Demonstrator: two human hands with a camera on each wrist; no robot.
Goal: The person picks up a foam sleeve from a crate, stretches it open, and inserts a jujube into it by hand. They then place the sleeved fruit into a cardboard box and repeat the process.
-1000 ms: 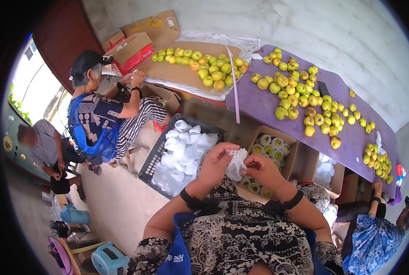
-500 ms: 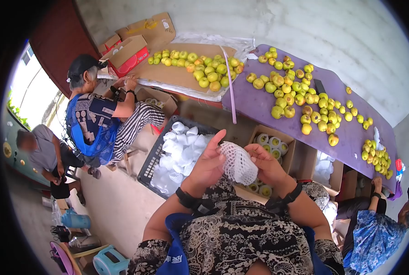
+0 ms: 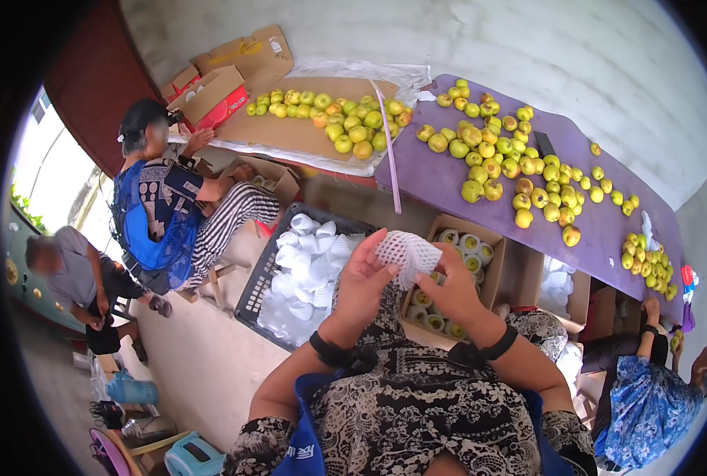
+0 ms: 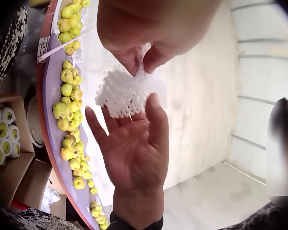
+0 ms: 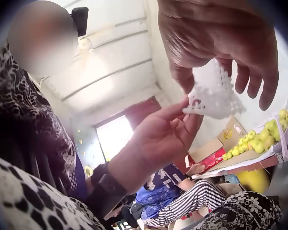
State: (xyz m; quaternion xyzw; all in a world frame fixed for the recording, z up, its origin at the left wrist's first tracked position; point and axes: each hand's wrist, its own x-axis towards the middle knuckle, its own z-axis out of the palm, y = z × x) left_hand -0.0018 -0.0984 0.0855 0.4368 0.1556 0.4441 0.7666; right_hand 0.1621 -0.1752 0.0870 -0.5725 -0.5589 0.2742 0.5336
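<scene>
A white foam net sleeve [image 3: 409, 255] is held up between both hands in front of the chest. My left hand [image 3: 361, 289] pinches one end of it between thumb and finger; in the left wrist view this grip shows at the sleeve's narrowed tip. My right hand [image 3: 458, 295] has its thumb and index finger on either side of the sleeve, with its other fingers loosely spread in the right wrist view. Below the hands, a cardboard box [image 3: 492, 274] holds sleeved apples. To the left is a black crate [image 3: 252, 289] piled with white foam sleeves [image 3: 302, 266].
Loose yellow-green apples [image 3: 520, 166] lie on a purple-covered table [image 3: 599, 258]. More apples [image 3: 353, 123] lie on a cardboard-covered stretch of table to its left. One person [image 3: 163, 190] sits at the left, another [image 3: 643, 412] at the right. A blue stool [image 3: 195, 456] stands lower left.
The foam sleeve, bunched up between the fingertips a second ago, is now spread out into a wider net. The hands have shifted round it. The seated person at left has moved their hands apart.
</scene>
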